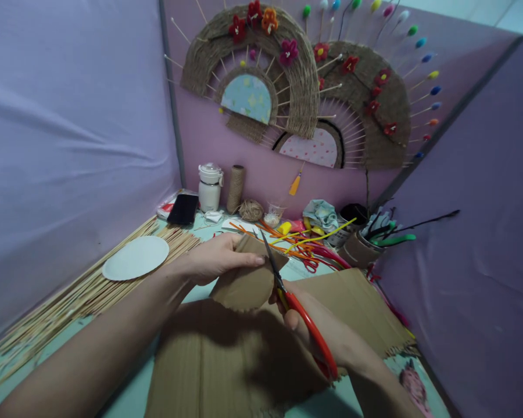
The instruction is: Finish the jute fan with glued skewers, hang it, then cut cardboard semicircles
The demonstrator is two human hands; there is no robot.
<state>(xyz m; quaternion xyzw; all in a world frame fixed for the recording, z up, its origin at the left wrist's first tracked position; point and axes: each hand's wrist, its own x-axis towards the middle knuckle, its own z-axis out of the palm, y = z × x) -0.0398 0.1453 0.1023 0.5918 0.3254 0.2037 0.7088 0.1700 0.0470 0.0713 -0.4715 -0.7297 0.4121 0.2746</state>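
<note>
My left hand (226,256) pinches a small piece of brown cardboard (244,287), thumb on top and fingers behind it. One edge of this piece is cut in a curve. My right hand (303,325) grips red-handled scissors (311,331), with their dark blades parted and pointing away from me. The blades lie at the right side of the small piece, close to my left thumb. Below both hands a large cardboard sheet (218,360) rests on the table, partly in shadow. Another cardboard part (348,296) reaches out to the right.
At left, a white oval disc (136,258) lies on thin wooden sticks (65,307). Along the back stand a phone (183,209), a white jar (210,188), a twine spool (236,188) and colored pipe cleaners (305,247). A can of craft stems (361,249) stands right.
</note>
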